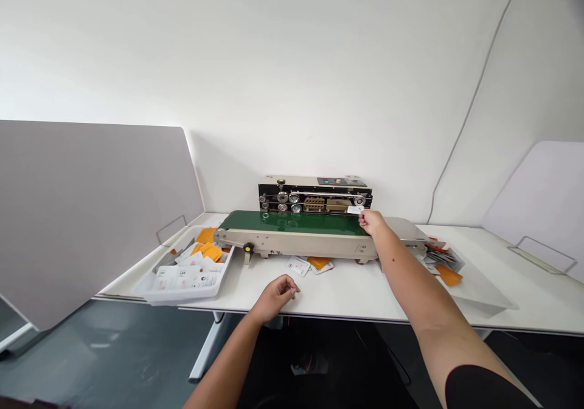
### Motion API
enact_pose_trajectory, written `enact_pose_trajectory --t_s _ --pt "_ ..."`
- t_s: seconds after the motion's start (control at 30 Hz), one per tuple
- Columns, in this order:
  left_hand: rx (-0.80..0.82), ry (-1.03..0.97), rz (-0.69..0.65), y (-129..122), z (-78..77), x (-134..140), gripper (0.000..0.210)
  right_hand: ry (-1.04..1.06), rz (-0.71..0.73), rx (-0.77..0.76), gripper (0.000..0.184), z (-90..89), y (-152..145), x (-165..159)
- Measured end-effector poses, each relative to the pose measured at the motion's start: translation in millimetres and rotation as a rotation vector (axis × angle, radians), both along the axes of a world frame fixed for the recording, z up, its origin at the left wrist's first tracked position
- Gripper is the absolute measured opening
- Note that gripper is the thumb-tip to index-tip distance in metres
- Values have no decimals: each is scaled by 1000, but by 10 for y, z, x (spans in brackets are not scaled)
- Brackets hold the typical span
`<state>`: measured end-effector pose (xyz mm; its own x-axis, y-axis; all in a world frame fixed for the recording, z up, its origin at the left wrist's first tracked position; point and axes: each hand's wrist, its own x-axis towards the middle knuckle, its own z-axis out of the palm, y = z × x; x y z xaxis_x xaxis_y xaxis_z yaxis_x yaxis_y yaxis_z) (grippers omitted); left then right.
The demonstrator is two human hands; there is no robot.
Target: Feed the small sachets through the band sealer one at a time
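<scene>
My right hand (371,221) reaches over the conveyor and pinches a small white packet (354,209) at its edge. That packet is at the right end of the band sealing machine (314,197), close to its rollers. Below the sealer runs the green conveyor belt (292,221). My left hand (276,297) hovers near the front edge of the table, fingers curled in, with nothing visible in them. Just beyond it, white packets (298,266) and an orange packet (319,262) lie on the table in front of the conveyor.
To the left stands a clear plastic bin (182,296) of white and orange packets. At the right, a second clear bin (488,293) holds more packets (440,260). Grey divider panels (100,214) flank the white table (365,293). A cable (474,92) runs down the wall.
</scene>
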<state>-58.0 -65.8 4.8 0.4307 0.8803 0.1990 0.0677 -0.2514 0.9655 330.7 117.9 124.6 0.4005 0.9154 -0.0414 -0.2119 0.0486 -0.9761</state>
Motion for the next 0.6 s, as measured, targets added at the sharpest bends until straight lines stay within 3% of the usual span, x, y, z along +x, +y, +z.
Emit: enact_pose_trajectory --t_s 0.17,0.4,0.5,0.57,0.6 --pt "-10 -7 -1 9 -7 -2 21 -48 46 -85 25 77 10 -213" --pt "-18 -8 13 -3 7 21 24 -193 -42 -78 16 191 -71 -482" --pt "-16 -3 14 -6 5 16 27 -364 -230 75 30 126 -354 -636" --pt "-7 0 9 -3 -1 8 27 -590 -339 265 37 -34 -646 -816" --pt "-2 2 7 -1 -5 5 27 -708 -324 351 39 -152 -807 -927"
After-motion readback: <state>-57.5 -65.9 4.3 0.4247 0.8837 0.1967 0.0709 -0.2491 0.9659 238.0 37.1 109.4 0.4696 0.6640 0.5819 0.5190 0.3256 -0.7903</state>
